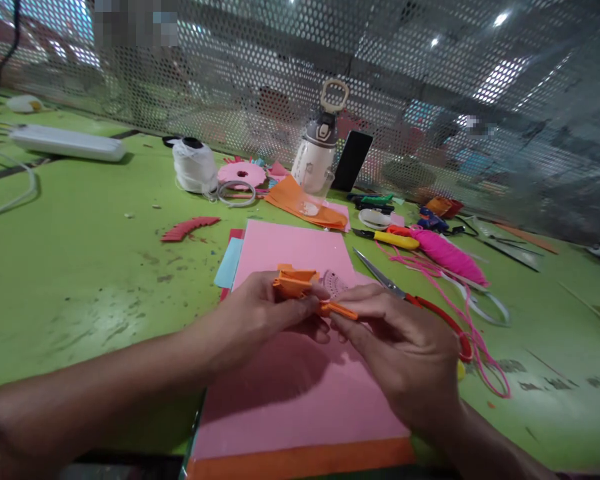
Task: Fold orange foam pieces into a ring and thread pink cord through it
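Between both hands is a folded orange paper piece (295, 283), made up of pleated layers. My left hand (265, 307) pinches its thicker folded part, thumb in front. The fingers of my right hand (405, 340) grip a narrow folded strip at the piece's right end. Both hands are above a stack of coloured paper whose top sheet is pink (300, 393). A printed dark pattern (334, 283) shows on the paper just behind the fingers. Scissors with red handles (380, 270) lie beside the stack, partly hidden by my right hand.
On the green table (105, 293) lie a red pleated paper piece (190, 229), a white thread spool (195, 167), a pink paper rosette (241, 175), a yellow cutter (396, 240) and pink yarn (450, 257). A bottle (313, 157) and phone (353, 160) stand before a perforated metal screen (230, 80).
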`<state>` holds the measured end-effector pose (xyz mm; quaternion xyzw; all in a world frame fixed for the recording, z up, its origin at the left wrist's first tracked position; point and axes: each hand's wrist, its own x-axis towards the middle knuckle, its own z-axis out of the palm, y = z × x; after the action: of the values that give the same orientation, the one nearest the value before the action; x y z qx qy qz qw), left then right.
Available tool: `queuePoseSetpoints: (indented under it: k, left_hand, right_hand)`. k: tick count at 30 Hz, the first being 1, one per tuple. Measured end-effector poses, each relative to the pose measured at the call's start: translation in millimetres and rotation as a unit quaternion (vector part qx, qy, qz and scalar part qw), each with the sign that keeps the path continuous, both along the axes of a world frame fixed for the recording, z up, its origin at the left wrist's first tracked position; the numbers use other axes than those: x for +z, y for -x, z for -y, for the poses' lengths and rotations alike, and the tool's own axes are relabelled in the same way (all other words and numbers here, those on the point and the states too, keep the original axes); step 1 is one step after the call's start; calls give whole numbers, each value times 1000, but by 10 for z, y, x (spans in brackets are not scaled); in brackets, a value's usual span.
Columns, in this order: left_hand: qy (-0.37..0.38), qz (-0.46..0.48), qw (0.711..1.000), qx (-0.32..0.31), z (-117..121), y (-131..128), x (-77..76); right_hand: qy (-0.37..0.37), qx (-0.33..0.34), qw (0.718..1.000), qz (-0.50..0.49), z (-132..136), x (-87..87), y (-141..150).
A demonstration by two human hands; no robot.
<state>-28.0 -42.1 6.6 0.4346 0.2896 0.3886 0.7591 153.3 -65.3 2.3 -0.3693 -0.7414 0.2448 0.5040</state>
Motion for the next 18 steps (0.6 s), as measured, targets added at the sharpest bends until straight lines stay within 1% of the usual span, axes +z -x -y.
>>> queuePoseSetpoints:
  k: [2, 4, 6, 8, 11, 13, 16, 18]
  left_hand:
    - [22, 5, 1000, -4, -23, -15, -21]
    - [39, 4, 999, -17, -51, -24, -23]
    - [48, 0, 998, -37, -79, -18, -5]
    - [50, -4, 998, -48, -110, 3, 16]
    - [38, -17, 998, -42, -164, 50, 6]
    - [30, -47, 998, -41, -201, 76, -32]
    - [25, -98, 993, -68, -236, 95, -86]
    - [34, -112, 989, -92, -240, 97, -99]
  right_hand:
    - [63, 8, 998, -25, -24, 21, 14]
    - [136, 13, 990, -46, -51, 27, 7]
    - [218, 13, 974, -64, -76, 14, -14]
    - [281, 10, 955, -94, -101, -11, -40]
    - [329, 12, 933, -144, -133, -41, -63]
    - [357, 14, 917, -174, -150, -44, -62]
    - [399, 16, 895, -200, -166, -36, -46]
    - [410, 18, 890, -197, -170, -38, -35]
